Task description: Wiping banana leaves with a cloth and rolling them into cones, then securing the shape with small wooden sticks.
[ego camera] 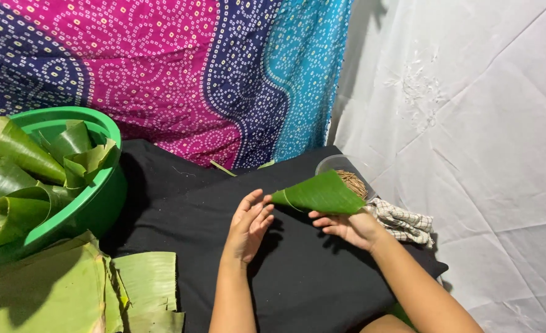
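One rolled leaf cone (319, 195) sits in our right hand (352, 227), fingers pinched closed on its wide end, above the black cloth (297, 277). Our left hand (249, 223) lies open, fingertips just beside the cone's tip. Behind the cone stands a clear bowl of thin sticks (347, 176), with a checked rag (405, 223) to its right. Far left, a green basin (82, 209) holds more cones; flat leaves (69, 293) lie near left.
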